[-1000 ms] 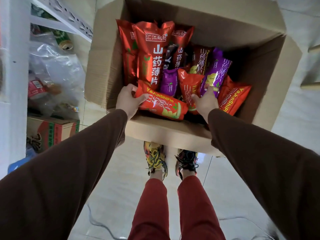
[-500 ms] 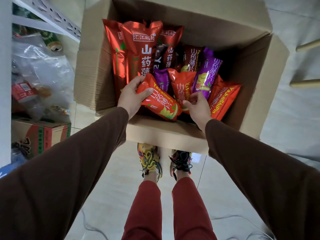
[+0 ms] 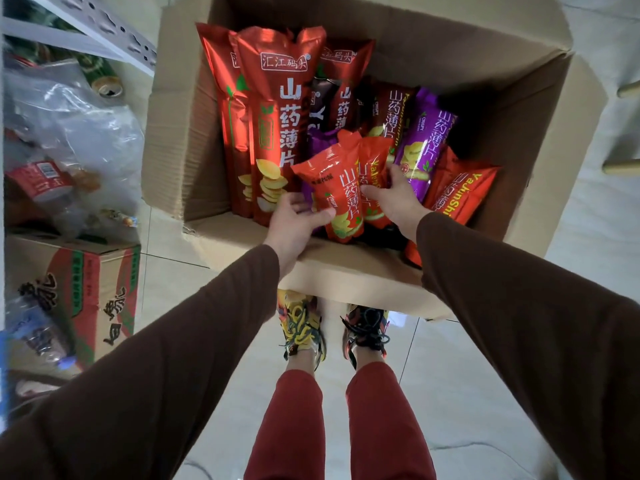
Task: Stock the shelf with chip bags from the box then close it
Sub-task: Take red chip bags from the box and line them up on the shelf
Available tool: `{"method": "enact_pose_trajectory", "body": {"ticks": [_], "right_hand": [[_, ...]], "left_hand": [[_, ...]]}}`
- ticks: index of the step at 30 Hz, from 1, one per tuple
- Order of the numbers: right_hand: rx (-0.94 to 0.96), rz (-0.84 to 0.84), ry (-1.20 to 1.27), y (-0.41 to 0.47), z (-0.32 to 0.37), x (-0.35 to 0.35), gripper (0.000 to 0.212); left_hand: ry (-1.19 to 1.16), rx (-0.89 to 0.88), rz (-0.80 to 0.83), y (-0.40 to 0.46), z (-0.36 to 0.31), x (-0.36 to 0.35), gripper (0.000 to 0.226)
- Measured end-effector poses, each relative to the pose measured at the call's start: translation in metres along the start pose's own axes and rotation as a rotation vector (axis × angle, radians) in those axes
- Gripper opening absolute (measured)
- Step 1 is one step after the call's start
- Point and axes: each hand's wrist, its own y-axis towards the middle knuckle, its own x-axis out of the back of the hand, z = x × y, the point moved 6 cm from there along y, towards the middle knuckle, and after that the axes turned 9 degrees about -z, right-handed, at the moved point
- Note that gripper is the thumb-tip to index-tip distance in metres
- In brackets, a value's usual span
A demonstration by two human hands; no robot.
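An open cardboard box (image 3: 180,140) on the floor holds several chip bags, red, orange and purple. My left hand (image 3: 294,220) grips a small orange chip bag (image 3: 341,188), now standing nearly upright at the box's near side. My right hand (image 3: 391,194) grips a second orange bag (image 3: 374,161) right beside it, thumb on the first bag's edge. Tall red bags (image 3: 277,109) lean at the left of the box, a purple bag (image 3: 426,140) and another orange bag (image 3: 460,192) lie to the right.
A white metal shelf frame (image 3: 93,26) rises at the left, with plastic-wrapped goods (image 3: 79,140) and a printed carton (image 3: 69,292) below it. My feet (image 3: 332,327) stand on the tiled floor against the box's near flap. Wooden legs (image 3: 623,161) show at the right edge.
My left hand turned the orange bag from lying crosswise to nearly upright and lifted it. My right hand moved up and left onto the neighbouring orange bag.
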Motion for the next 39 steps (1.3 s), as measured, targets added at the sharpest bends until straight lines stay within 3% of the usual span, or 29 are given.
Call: {"method": "enact_pose_trajectory", "body": {"ticks": [4, 9, 13, 17, 22, 26, 31, 39], "right_hand": [[0.078, 0.013, 0.022, 0.003, 0.005, 0.000, 0.079], [0.139, 0.052, 0.039, 0.003, 0.018, 0.003, 0.083], [0.168, 0.083, 0.056, -0.012, 0.044, 0.018, 0.073], [0.197, 0.071, 0.090, -0.031, 0.078, 0.036, 0.064], [0.288, 0.116, 0.100, -0.102, 0.168, 0.049, 0.058], [0.379, 0.162, 0.088, -0.179, 0.250, 0.043, 0.044], [0.483, 0.302, 0.008, -0.303, 0.332, 0.008, 0.051], [0.708, 0.511, -0.041, -0.541, 0.405, -0.072, 0.051]], "left_hand": [[0.179, 0.003, 0.066, 0.017, 0.007, -0.026, 0.084], [0.214, -0.016, -0.031, 0.028, 0.008, -0.041, 0.087], [0.026, -0.024, -0.075, 0.006, -0.001, -0.031, 0.088], [-0.107, -0.078, -0.043, -0.022, -0.016, -0.014, 0.073], [-0.183, -0.150, -0.080, -0.087, -0.067, 0.045, 0.052], [-0.204, -0.207, -0.149, -0.153, -0.112, 0.110, 0.075], [-0.202, -0.349, -0.272, -0.260, -0.152, 0.202, 0.062], [-0.366, -0.485, -0.498, -0.454, -0.146, 0.356, 0.075]]}}
